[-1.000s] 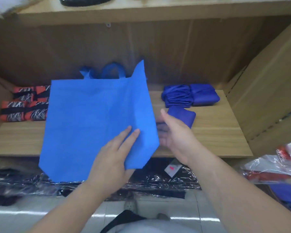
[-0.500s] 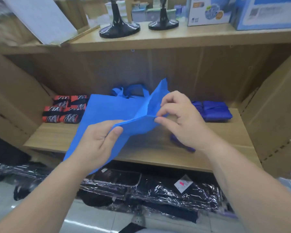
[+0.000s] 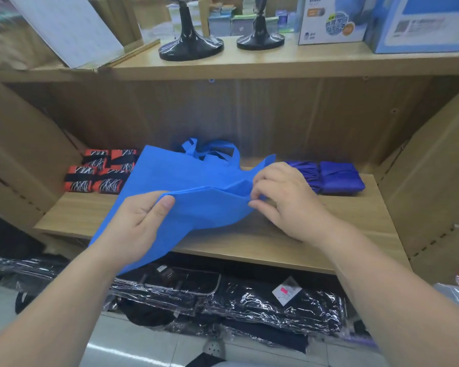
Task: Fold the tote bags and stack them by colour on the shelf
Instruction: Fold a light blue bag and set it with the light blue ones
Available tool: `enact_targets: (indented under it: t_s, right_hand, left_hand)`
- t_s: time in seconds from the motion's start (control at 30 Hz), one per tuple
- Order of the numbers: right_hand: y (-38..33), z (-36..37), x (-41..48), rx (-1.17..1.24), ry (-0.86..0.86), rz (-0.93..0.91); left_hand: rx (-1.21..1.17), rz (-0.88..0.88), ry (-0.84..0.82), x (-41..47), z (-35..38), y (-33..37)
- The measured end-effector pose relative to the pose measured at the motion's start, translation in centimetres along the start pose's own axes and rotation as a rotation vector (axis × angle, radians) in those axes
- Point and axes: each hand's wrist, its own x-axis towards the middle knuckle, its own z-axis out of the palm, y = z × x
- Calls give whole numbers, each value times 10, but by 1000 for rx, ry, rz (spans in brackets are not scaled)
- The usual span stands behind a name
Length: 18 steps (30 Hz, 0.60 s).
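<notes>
You're mid-fold: your left hand (image 3: 141, 223) and right hand (image 3: 289, 200) each keep a pinching grip on the blue tote bag (image 3: 196, 178), draped over the shelf (image 3: 249, 237). Next, I'd press that crease flat.

At twelve o'clock the top edge cuts off two black stands (image 3: 190, 47). The blue tote bag (image 3: 196, 178) hides the left hand's (image 3: 135, 223) fingers; the right hand (image 3: 286, 205) partly covers dark blue bags (image 3: 339, 178).
</notes>
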Motion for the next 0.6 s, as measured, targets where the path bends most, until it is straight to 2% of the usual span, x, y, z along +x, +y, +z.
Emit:
enact_targets:
  t_s: [0.2,0.37,0.53,0.6]
  right_hand:
    - [5,7,-6,50,-94,93]
    - [-1,15,2,24,102,44]
    - [0,1,9,57,72,-29]
    - [10,-2,7,-42,64,16]
  left_hand:
    - [-40,27,94,0,1,5]
    - [-29,66,200,2,1,5]
    - [105,76,311,1,-6,-15]
    - [197,149,324,-3,-2,-16]
